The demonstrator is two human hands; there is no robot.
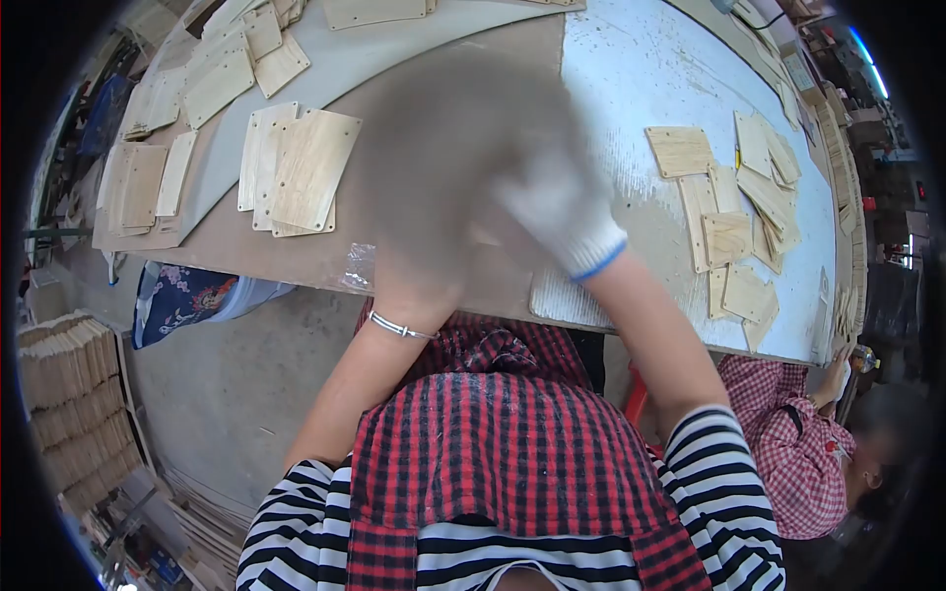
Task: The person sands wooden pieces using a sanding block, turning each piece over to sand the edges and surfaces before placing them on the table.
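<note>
A grey blur covers the middle of the table and hides most of both hands. My left hand (422, 274) reaches into it from below, bare at the wrist, with a silver bangle (394, 326) on the forearm. From the right comes my right hand (570, 219) in a white knitted glove with a blue cuff edge; its fingers are smeared. Whatever either hand holds cannot be made out. Nearest on the left lies a small stack of thin wooden pieces (313, 169) with small holes near their corners. Right of the glove, more thin wooden pieces (727, 236) lie scattered and overlapping.
Further wooden pieces (219, 79) pile up at the table's far left. The worktable (631, 69) has a whitish, worn right half. Stacked wood (79, 404) stands on the floor at left. Another person (788, 453) in a checked garment sits at the lower right.
</note>
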